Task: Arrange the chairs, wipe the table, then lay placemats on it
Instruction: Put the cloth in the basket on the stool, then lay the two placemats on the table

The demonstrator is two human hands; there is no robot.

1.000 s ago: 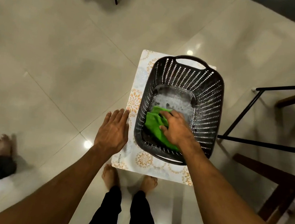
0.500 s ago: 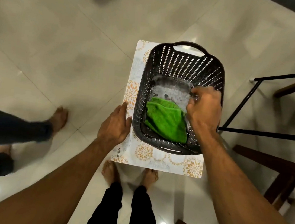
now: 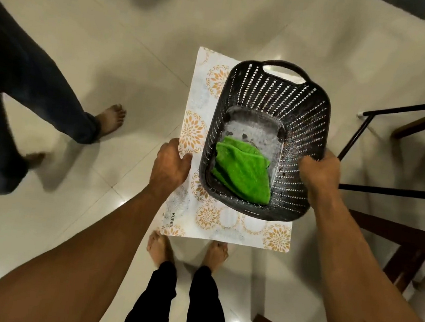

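A pale, glossy tiled floor [image 3: 91, 49] lay under everything, with dark chair legs [image 3: 363, 130] at the right and another person's legs [image 3: 40, 104] crossing on the left. The right hand [image 3: 316, 172] was seen closed around the right wall of the black perforated basket [image 3: 274, 99], fingers curled over its rim; a second earlier that hand had been pressed on the green cloth [image 3: 242, 172] in the bottom, and half a second earlier it had been lifted to the rim. The cloth had therefore been let go and was left lying folded in the near half of the basket, on what looked like a clear tray whose contents could not be made out. The left hand [image 3: 171, 166] had been shifted from resting flat on the patterned placemat [image 3: 193, 132] to gripping its left edge, thumb on top and fingers apparently tucked beneath. The basket was carried on the placemat, and both were held above the floor in front of the bare feet [image 3: 159, 247].

From this it was judged that the wiping supplies and the mat were being carried together as one load, probably towards the table, which was not in view. Wiping and laying appeared not yet begun. The basket sat off-centre to the right, so a tilt could be risked.
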